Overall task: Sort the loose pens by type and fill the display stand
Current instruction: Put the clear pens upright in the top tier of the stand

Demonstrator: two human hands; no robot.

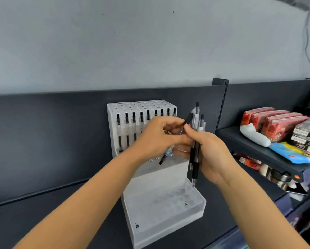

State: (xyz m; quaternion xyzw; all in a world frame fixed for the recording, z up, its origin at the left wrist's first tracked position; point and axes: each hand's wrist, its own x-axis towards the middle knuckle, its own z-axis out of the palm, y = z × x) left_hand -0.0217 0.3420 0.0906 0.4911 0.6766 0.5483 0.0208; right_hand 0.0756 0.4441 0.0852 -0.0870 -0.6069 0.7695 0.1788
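Note:
A white stepped display stand [161,211] sits on a dark shelf. Its upper tier holds a row of several black-capped clear pens [133,121]. The lower front tier [183,196] has open round holes. My right hand [210,150] grips a small bunch of clear pens with black grips [195,155], held upright in front of the stand's right side. My left hand [156,139] pinches a single black-tipped pen [185,123] that slants across, its lower end [164,158] sticking out below my fingers. Both hands meet in front of the stand.
A dark back panel [51,132] rises behind the stand. To the right, a higher shelf [258,151] carries red packets [276,123], dark boxes [308,137] and a white bag [253,135]. More goods lie under it.

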